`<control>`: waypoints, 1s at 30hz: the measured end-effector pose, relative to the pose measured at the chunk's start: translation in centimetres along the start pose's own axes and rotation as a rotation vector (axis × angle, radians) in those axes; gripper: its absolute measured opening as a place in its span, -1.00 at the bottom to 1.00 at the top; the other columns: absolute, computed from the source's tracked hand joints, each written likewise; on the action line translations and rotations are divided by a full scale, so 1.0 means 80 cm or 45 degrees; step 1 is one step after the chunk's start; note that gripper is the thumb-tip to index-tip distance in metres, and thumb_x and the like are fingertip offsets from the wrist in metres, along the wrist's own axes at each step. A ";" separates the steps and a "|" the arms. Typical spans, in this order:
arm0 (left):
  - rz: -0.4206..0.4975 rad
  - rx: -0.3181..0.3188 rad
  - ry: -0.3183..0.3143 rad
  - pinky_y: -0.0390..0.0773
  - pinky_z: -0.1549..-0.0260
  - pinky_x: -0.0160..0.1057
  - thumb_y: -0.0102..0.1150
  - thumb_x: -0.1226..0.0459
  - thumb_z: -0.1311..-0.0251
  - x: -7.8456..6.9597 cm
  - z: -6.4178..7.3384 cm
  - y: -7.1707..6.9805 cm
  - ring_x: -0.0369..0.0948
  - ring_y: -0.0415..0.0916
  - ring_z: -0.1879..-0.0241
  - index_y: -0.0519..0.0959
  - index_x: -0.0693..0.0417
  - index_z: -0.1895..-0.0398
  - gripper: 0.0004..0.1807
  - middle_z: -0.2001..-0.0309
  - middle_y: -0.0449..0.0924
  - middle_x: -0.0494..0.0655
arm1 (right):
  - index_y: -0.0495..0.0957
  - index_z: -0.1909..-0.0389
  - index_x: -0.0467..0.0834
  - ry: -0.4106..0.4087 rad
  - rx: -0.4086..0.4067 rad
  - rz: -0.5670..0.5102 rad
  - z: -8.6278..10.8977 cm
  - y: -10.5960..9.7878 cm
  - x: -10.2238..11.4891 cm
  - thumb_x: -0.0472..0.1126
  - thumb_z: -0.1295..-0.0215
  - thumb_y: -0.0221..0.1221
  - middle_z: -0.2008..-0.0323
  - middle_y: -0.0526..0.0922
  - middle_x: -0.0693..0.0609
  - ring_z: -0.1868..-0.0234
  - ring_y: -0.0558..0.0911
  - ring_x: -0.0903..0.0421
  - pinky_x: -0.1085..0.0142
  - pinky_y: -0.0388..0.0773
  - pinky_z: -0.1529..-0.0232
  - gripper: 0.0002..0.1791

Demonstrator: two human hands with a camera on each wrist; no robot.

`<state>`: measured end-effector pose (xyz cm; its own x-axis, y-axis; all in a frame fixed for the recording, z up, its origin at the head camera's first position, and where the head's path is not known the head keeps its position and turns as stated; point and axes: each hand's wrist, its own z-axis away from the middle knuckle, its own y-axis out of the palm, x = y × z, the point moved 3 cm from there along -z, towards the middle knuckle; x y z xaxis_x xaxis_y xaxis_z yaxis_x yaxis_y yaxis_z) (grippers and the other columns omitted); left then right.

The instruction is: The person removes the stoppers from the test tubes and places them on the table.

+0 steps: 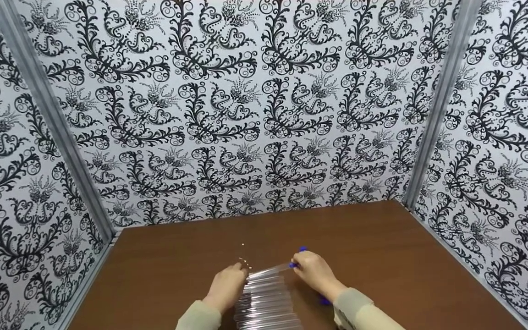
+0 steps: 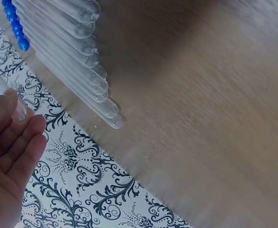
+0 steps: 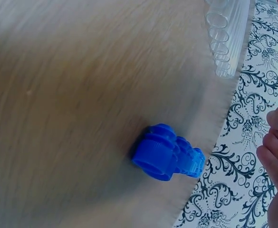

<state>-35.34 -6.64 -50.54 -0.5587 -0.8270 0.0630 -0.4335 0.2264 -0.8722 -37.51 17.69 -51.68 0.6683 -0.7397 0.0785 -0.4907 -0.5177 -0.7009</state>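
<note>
My left hand (image 1: 228,283) pinches the rounded closed end of a clear test tube (image 2: 19,113). The tube slants across to my right hand (image 1: 316,272), which grips a blue cap (image 1: 293,265) at its other end. Below it, a row of clear test tubes (image 1: 271,305) lies side by side on the table. Their open mouths face right in the right wrist view, and their round ends show in the left wrist view. Loose blue caps (image 3: 158,152) stand in a line to the right of the tubes, partly hidden by my right arm in the head view.
The brown table (image 1: 190,247) is enclosed by walls with a black-and-white scroll pattern (image 1: 227,114). Grey metal posts (image 1: 436,101) stand at the corners. Several tiny white specks (image 1: 245,262) appear just beyond my left hand.
</note>
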 end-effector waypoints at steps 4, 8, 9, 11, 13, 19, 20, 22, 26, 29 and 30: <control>0.045 0.015 -0.008 0.56 0.53 -0.16 0.36 0.36 0.08 -0.001 0.005 -0.001 -0.10 0.56 0.46 0.56 0.07 0.53 -0.87 0.43 0.48 -0.09 | 0.51 0.49 -0.13 0.015 0.023 -0.022 0.005 0.001 0.003 -0.42 0.07 0.42 0.52 0.55 0.10 0.49 0.50 0.23 0.44 0.50 0.44 -0.74; 0.041 -0.025 -0.010 0.55 0.55 -0.15 0.36 0.34 0.08 -0.001 0.006 -0.006 -0.10 0.55 0.47 0.54 0.06 0.56 -0.86 0.46 0.47 -0.10 | 0.54 0.40 -0.14 0.126 0.126 -0.130 0.005 -0.001 0.001 -0.41 -0.01 0.37 0.44 0.62 0.07 0.41 0.60 0.17 0.36 0.56 0.38 -0.79; 0.035 -0.045 -0.004 0.55 0.54 -0.15 0.35 0.35 0.09 -0.001 0.005 -0.007 -0.10 0.55 0.47 0.54 0.06 0.56 -0.86 0.46 0.47 -0.09 | 0.55 0.37 -0.14 0.161 0.155 -0.160 0.004 -0.002 -0.001 -0.41 -0.03 0.35 0.42 0.64 0.06 0.39 0.63 0.14 0.34 0.57 0.35 -0.80; 0.011 -0.092 0.017 0.56 0.53 -0.15 0.33 0.39 0.11 -0.001 0.002 -0.009 -0.09 0.55 0.46 0.53 0.07 0.55 -0.87 0.44 0.49 -0.08 | 0.58 0.32 -0.14 0.212 0.209 -0.204 0.001 -0.004 -0.005 -0.39 -0.07 0.34 0.38 0.67 0.05 0.35 0.66 0.11 0.30 0.60 0.33 -0.82; -0.008 -0.158 0.040 0.57 0.50 -0.15 0.33 0.41 0.12 0.000 -0.002 -0.010 -0.10 0.56 0.43 0.56 0.08 0.51 -0.87 0.42 0.53 -0.07 | 0.62 0.29 -0.15 0.229 0.256 -0.225 -0.002 -0.006 -0.009 -0.36 -0.09 0.33 0.35 0.70 0.04 0.33 0.68 0.10 0.28 0.61 0.30 -0.84; -0.088 -0.370 0.109 0.55 0.50 -0.19 0.39 0.37 0.17 0.006 -0.007 -0.010 -0.15 0.53 0.48 0.61 0.08 0.43 -0.82 0.44 0.52 -0.11 | 0.67 0.18 -0.23 0.269 0.351 -0.289 -0.012 -0.011 -0.016 -0.28 -0.17 0.30 0.26 0.72 -0.01 0.27 0.68 0.06 0.26 0.60 0.25 -0.81; -0.100 -0.397 0.120 0.54 0.51 -0.20 0.40 0.36 0.18 0.007 -0.007 -0.010 -0.16 0.52 0.50 0.61 0.08 0.44 -0.81 0.45 0.51 -0.12 | 0.67 0.17 -0.24 0.274 0.358 -0.298 -0.013 -0.011 -0.016 -0.28 -0.17 0.29 0.26 0.72 -0.03 0.27 0.68 0.04 0.25 0.60 0.25 -0.80; -0.116 -0.441 0.137 0.52 0.53 -0.21 0.41 0.36 0.19 0.008 -0.007 -0.009 -0.16 0.50 0.51 0.61 0.08 0.45 -0.81 0.46 0.49 -0.13 | 0.67 0.16 -0.25 0.260 0.366 -0.295 -0.016 -0.012 -0.016 -0.30 -0.16 0.29 0.25 0.72 -0.05 0.26 0.68 0.01 0.23 0.60 0.23 -0.78; -0.125 -0.509 0.155 0.50 0.56 -0.21 0.42 0.37 0.25 0.008 -0.006 -0.011 -0.16 0.47 0.53 0.57 0.09 0.49 -0.78 0.49 0.46 -0.13 | 0.69 0.20 -0.26 0.204 0.375 -0.267 -0.020 -0.011 -0.015 -0.32 -0.13 0.29 0.29 0.72 -0.04 0.28 0.68 0.02 0.21 0.60 0.21 -0.80; -0.139 -0.542 0.169 0.48 0.58 -0.21 0.39 0.39 0.26 0.008 -0.005 -0.013 -0.15 0.45 0.55 0.53 0.09 0.52 -0.78 0.51 0.43 -0.12 | 0.70 0.28 -0.22 0.184 0.388 -0.257 -0.023 -0.011 -0.015 -0.31 -0.13 0.31 0.34 0.72 0.02 0.31 0.66 0.08 0.23 0.60 0.22 -0.87; -0.144 -0.550 0.175 0.48 0.57 -0.21 0.39 0.40 0.28 0.008 -0.006 -0.013 -0.14 0.45 0.56 0.53 0.10 0.53 -0.78 0.51 0.43 -0.12 | 0.69 0.31 -0.20 0.179 0.390 -0.255 -0.023 -0.012 -0.014 -0.30 -0.13 0.32 0.36 0.71 0.04 0.33 0.65 0.10 0.24 0.60 0.24 -0.89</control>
<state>-35.55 -7.16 -49.34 -0.5667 -0.7895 0.2357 -0.7358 0.3562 -0.5760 -38.87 18.23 -49.79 0.6406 -0.6997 0.3165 -0.1545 -0.5211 -0.8394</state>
